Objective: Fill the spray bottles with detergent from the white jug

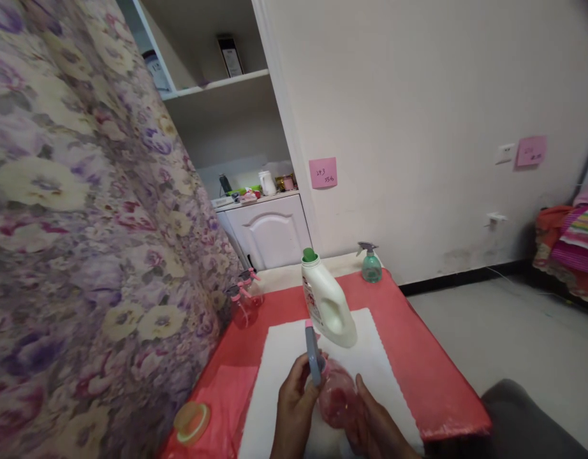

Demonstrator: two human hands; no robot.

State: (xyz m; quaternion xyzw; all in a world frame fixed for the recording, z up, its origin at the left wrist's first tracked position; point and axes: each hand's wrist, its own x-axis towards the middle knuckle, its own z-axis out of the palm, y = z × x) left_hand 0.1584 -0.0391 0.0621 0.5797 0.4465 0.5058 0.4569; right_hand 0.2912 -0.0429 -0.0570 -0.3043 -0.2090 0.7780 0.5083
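Low in the view, a pink see-through spray bottle is tilted between my two hands, above a white cloth. My left hand is closed around its neck, by the grey spray head with a pink nozzle. Along the right side of the round body, my right hand supports the bottle; its lower fingers are partly hidden behind it. Just beyond stands a large cream jug with a handle and a green spout at its open mouth.
A green spray bottle stands at the back right corner. Several pink spray bottles are at the back left by the flowered curtain. A round lid lies front left on the red tablecloth. The white cloth covers the middle.
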